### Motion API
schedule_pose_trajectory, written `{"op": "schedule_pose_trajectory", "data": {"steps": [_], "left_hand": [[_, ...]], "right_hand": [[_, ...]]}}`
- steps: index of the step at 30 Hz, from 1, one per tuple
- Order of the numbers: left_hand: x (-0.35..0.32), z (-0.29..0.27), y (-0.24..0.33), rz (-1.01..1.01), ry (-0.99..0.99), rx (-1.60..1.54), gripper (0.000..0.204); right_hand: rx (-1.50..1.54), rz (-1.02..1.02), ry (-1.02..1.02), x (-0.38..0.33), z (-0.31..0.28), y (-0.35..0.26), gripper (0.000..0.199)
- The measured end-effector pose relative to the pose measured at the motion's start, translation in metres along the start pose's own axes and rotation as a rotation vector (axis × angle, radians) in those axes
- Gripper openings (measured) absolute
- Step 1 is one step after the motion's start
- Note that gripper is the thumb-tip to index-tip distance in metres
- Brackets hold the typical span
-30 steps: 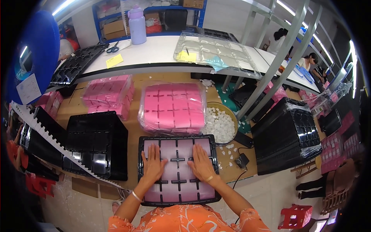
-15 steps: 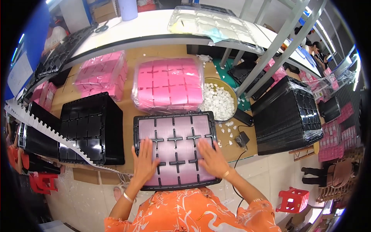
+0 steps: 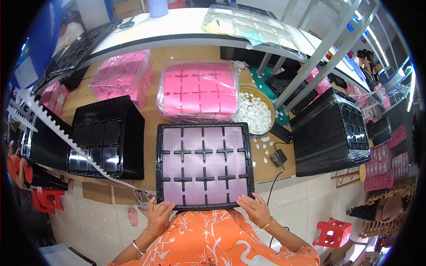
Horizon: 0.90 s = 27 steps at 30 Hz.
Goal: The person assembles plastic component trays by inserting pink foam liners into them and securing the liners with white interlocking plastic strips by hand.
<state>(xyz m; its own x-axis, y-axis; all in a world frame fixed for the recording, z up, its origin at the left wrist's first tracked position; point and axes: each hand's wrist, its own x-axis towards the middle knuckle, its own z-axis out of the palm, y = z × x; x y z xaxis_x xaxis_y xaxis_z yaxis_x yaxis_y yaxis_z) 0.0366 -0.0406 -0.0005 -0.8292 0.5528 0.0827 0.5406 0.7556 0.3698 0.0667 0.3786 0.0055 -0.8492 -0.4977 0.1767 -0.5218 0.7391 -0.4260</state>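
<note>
A black plastic tray (image 3: 203,166) with a grid of pink pads between black cross-shaped dividers lies on the wooden bench in front of me. My left hand (image 3: 159,216) grips its near left corner. My right hand (image 3: 256,210) holds its near right corner. Both wrists wear thin bangles, and orange patterned sleeves show below them. Behind the tray stands a stack of pink pads wrapped in clear film (image 3: 198,90). A round bowl of small white pieces (image 3: 254,114) sits to the right of that stack.
A stack of empty black trays (image 3: 106,137) stands to the left, a taller wrapped black stack (image 3: 329,132) to the right. Another wrapped pink stack (image 3: 122,77) lies far left. Clear trays (image 3: 248,26) rest on the white shelf. White bits and a cabled adapter (image 3: 279,158) lie right.
Both hands slid from the tray's middle back to its near corners. The view tipped downward and closer to the tray.
</note>
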Motion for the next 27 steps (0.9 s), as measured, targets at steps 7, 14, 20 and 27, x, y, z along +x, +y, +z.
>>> {"op": "schedule_pose_trajectory", "data": {"steps": [7,14,20,27], "left_hand": [[0.007,0.013,0.004,0.030,0.188,0.047,0.052],[0.013,-0.004,0.013,-0.001,0.173,-0.062,0.060],[0.033,-0.025,0.012,0.063,0.417,-0.024,0.058],[0.024,-0.132,-0.026,-0.198,0.957,-0.021,0.032]], "right_hand": [[-0.151,0.025,0.106,0.002,-0.004,0.004,0.031],[-0.120,-0.117,-0.031,0.025,-0.051,0.000,0.029],[-0.238,-0.284,-0.082,0.088,-0.169,-0.075,0.032],[0.085,-0.357,0.595,0.198,-0.192,-0.112,0.064]]}}
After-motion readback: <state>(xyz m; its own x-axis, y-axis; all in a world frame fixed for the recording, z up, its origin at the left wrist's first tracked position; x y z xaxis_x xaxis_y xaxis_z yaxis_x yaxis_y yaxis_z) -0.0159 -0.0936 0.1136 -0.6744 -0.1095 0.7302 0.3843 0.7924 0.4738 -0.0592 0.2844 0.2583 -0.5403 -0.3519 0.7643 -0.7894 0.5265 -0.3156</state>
